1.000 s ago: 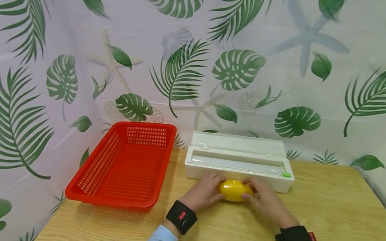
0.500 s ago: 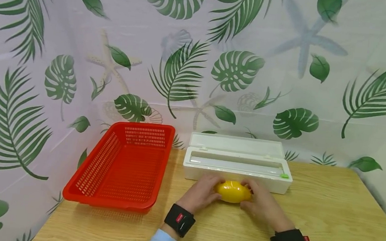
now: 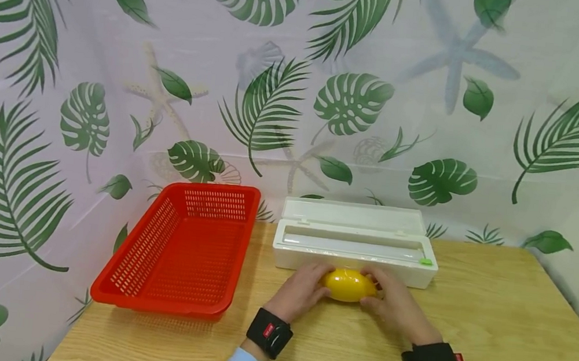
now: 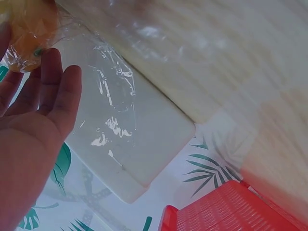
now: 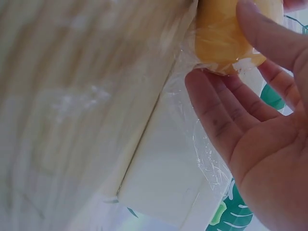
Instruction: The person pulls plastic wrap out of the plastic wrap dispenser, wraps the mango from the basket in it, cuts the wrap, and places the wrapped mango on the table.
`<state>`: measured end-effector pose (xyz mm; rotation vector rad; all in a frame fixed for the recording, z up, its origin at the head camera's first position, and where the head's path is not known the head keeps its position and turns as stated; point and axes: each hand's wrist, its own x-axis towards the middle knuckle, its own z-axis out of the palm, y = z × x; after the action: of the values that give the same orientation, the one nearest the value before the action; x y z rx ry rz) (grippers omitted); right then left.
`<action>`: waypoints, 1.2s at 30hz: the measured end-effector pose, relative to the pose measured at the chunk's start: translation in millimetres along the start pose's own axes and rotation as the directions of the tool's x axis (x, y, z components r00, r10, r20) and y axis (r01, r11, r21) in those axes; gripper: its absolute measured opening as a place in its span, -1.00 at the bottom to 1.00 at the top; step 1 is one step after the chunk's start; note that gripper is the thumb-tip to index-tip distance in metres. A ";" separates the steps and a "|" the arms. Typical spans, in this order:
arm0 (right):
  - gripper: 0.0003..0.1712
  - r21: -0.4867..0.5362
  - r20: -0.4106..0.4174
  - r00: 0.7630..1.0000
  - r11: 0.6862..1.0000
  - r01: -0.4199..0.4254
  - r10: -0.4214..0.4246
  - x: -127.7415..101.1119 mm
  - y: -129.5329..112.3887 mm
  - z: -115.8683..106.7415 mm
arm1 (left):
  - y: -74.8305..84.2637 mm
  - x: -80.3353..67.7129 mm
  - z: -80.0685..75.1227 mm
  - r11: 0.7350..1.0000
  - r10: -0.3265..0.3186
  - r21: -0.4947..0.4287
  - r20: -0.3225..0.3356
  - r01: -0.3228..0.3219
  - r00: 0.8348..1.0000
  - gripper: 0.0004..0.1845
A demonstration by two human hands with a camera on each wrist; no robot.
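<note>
An oval yellow fruit [image 3: 347, 285], wrapped in clear cling film [image 4: 113, 91], is held by its two ends in front of a long white cling film dispenser [image 3: 355, 262]. My left hand [image 3: 300, 289] grips its left end, thumb in front and fingers behind. At the right end, my right hand [image 3: 395, 304] holds it the same way, and the thumb [image 5: 269, 29] lies across the fruit in the right wrist view. Loose film spreads from the fruit over the dispenser's front in both wrist views. The dispenser's lid [image 3: 354, 216] stands raised, showing the film roll [image 3: 351, 246] inside.
To the left, a red plastic basket [image 3: 96, 290] with perforated sides stands on the wooden table [image 3: 495, 328]. A green slider [image 3: 426, 261] sits at the dispenser's right end. Behind everything hangs a leaf-patterned cloth [image 3: 345, 145].
The right thumb has shifted from the fruit's front toward its right end. The fruit stays nearly in place between both hands, and the head view has shifted slightly.
</note>
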<state>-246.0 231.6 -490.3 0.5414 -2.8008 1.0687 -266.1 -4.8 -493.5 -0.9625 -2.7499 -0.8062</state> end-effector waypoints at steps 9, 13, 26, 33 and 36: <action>-0.46 0.050 -0.009 0.999 0.998 0.035 -0.035 -0.2 1.7 -0.4 | 1.3 -1.5 -0.5 1.000 -0.021 0.008 0.009 0.021 1.000 -0.53; -0.45 0.058 -0.006 1.000 0.998 0.031 -0.031 0.9 3.9 0.1 | 2.1 -1.9 -2.1 1.000 -0.025 -0.003 0.007 0.025 1.000 -0.53; -0.51 0.115 0.030 0.999 0.993 0.035 -0.038 2.2 8.3 -4.6 | 1.7 0.2 -6.3 0.990 -0.111 -0.082 0.095 0.119 0.989 -0.51; -0.53 0.121 0.059 0.998 0.992 0.021 -0.028 2.0 6.6 -5.0 | 2.2 0.2 -4.7 0.991 -0.112 -0.057 0.103 0.119 0.988 -0.55; -0.52 0.130 0.074 0.997 0.991 0.013 -0.023 1.6 6.5 -5.3 | 2.5 0.6 -3.4 0.994 -0.102 -0.037 0.096 0.106 0.990 -0.57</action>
<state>-250.1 239.1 -490.0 0.6314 -2.7977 1.2585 -265.2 -4.7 -489.3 -0.8927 -2.8963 -0.8587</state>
